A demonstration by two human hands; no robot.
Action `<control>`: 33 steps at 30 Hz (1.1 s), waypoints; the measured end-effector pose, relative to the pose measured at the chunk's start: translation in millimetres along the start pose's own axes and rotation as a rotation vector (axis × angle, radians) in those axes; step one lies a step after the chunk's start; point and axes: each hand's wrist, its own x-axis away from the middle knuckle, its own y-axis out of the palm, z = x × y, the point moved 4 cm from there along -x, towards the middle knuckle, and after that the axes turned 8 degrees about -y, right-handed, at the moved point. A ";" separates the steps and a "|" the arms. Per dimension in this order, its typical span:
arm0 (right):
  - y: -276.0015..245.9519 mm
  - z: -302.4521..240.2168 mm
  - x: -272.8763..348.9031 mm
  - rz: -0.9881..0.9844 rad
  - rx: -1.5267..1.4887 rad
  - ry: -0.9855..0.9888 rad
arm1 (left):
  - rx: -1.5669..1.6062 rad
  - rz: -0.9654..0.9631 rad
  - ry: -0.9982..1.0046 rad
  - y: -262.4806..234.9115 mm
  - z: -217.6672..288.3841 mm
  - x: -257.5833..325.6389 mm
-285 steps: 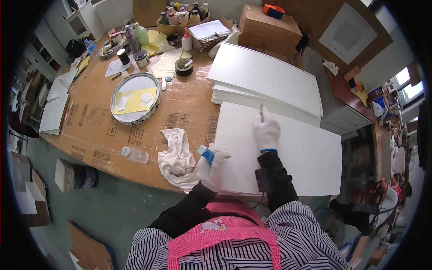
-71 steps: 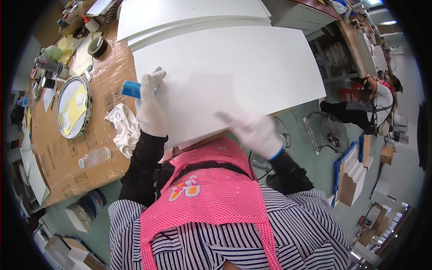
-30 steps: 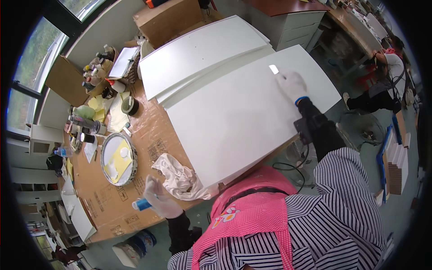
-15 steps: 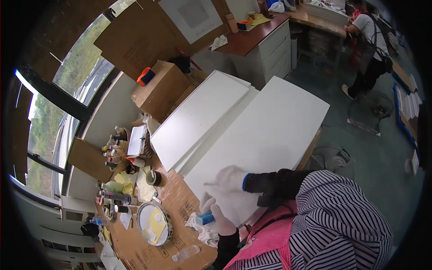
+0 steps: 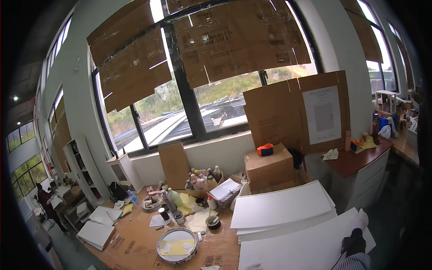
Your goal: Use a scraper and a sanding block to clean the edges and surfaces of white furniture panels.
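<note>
While my view has swung up to the windows, my gloved right hand (image 5: 361,220) rests flat on the large white rectangular panel (image 5: 306,245); left unseen.

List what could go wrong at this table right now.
The head is up, facing the windows, while the right hand rests on the far corner of the white board; unwatched, it may smudge or shift it. The board's corner seems to reach the table edge, so a push might tip it off. Bottles and a round tray crowd the table nearby; a sliding board might knock them.
</note>
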 end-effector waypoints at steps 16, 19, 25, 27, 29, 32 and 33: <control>-19.7 -7.6 -6.9 -0.150 0.046 0.135 | -0.229 0.112 0.253 15.0 37.6 -0.9; -16.4 -4.7 -6.4 -0.101 0.071 0.101 | -0.280 0.115 0.239 14.0 31.0 -2.0; -8.6 -4.7 -9.3 -0.125 0.125 0.078 | -0.240 0.123 0.264 13.9 18.7 -5.3; -5.7 -2.3 -10.2 -0.136 0.121 0.080 | -0.262 0.114 0.268 13.3 16.8 -7.3; -1.3 1.0 -12.1 -0.159 0.104 0.080 | -0.283 0.107 0.272 12.7 17.5 -5.6; 5.6 9.2 -11.6 -0.116 0.100 0.064 | -0.228 0.060 0.140 15.0 19.6 -5.9; 5.3 7.4 -11.6 -0.116 0.098 0.061 | -0.169 0.036 0.133 14.4 11.5 -7.9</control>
